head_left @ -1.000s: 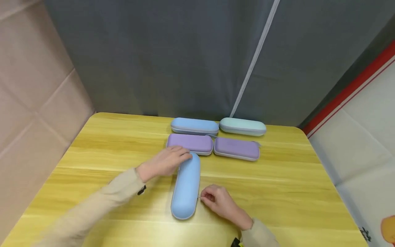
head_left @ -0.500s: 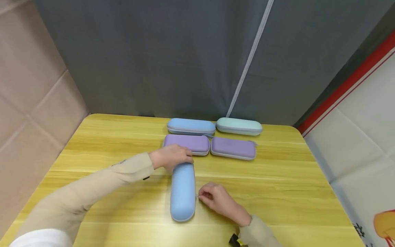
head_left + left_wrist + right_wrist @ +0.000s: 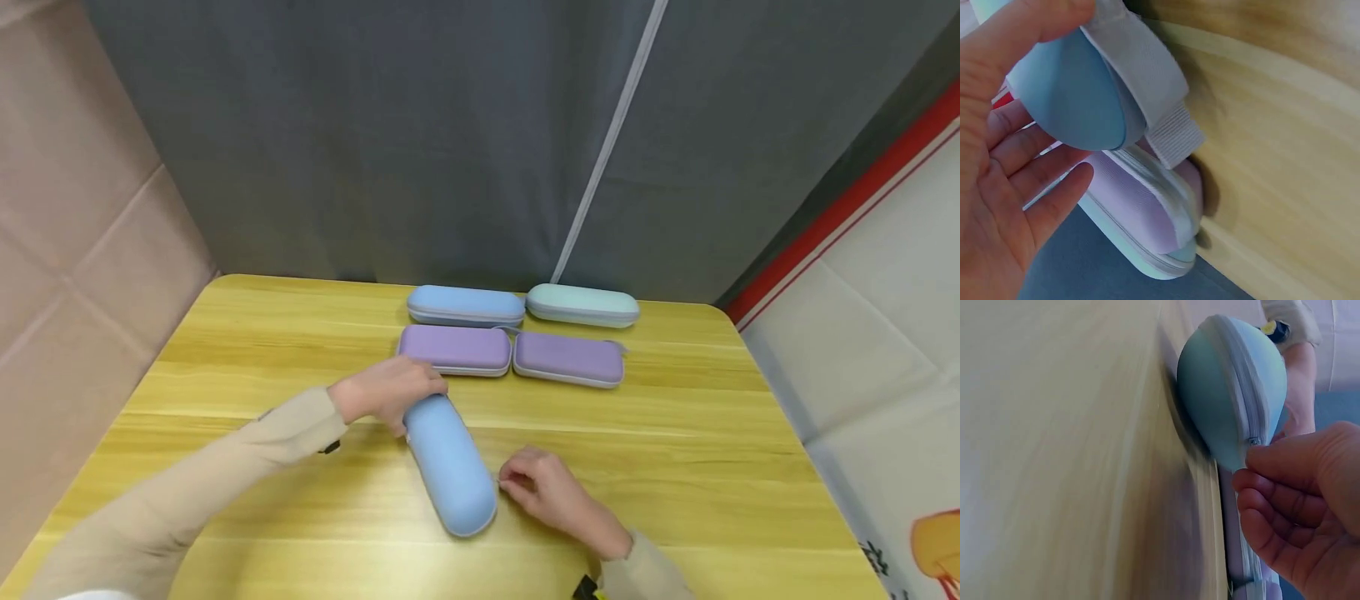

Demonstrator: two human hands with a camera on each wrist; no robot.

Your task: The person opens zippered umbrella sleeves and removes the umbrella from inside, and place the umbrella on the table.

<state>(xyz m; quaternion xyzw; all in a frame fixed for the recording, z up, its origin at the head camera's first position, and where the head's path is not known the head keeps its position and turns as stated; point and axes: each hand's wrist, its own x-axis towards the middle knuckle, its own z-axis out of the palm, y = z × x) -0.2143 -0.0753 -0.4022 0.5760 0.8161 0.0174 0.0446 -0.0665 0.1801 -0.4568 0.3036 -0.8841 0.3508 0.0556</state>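
A light blue zippered pencil case lies slantwise on the table, its near end toward the right. My left hand grips its far end; in the left wrist view the thumb lies over the blue shell and a grey strap loop hangs from that end. With thumb and forefinger, my right hand pinches the small zipper pull on the case's right side. The zipper looks closed along the part seen in the right wrist view. The case's left side is mostly hidden.
Just beyond the left hand lie two purple cases, a left one and a right one. Behind them, a blue case and a mint case sit along the far edge of the wooden table, before a grey curtain.
The blue case has turned, its near end swinging to the right and its far end leftward with the left hand. The right hand has shifted slightly right, still pinching the zipper pull.
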